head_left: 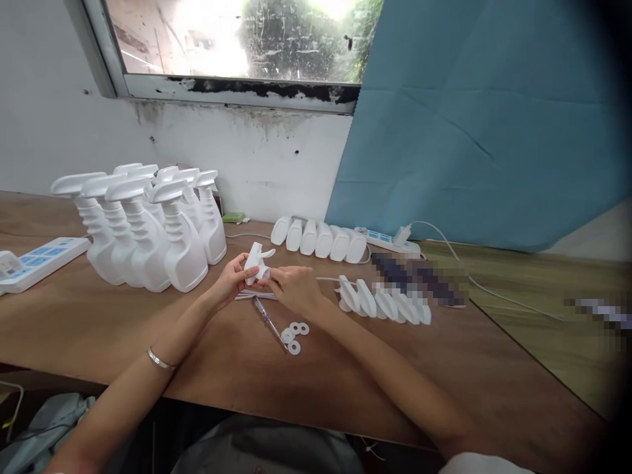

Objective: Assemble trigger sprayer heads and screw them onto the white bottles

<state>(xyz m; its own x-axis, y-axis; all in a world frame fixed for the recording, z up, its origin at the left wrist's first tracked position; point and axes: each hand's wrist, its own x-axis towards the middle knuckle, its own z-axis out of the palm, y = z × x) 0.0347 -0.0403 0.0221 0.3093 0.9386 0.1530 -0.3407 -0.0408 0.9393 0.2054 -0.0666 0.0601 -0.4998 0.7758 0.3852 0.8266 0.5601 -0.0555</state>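
My left hand [237, 275] grips a white trigger spray head [255, 262], tilted with its trigger lever pointing right. At the collar end of the head, the fingers of my right hand [296, 286] are pinched together against it; whether a small part is also between them is hidden. Below my hands a slim screwdriver-like or pen-like tool [269, 322] lies on the table. Right of its tip are several flat white ring washers [295, 347]. Thin white tubes [254, 295] lie just under my hands.
Several white spray bottles [180, 253] stand upright at left, beside a power strip [47, 260]. White bottle-shaped pieces [323, 241] lie in a row behind my hands, more spray heads [365, 297] at right. Another power strip [388, 241] trails a cable over the brown table [207, 355].
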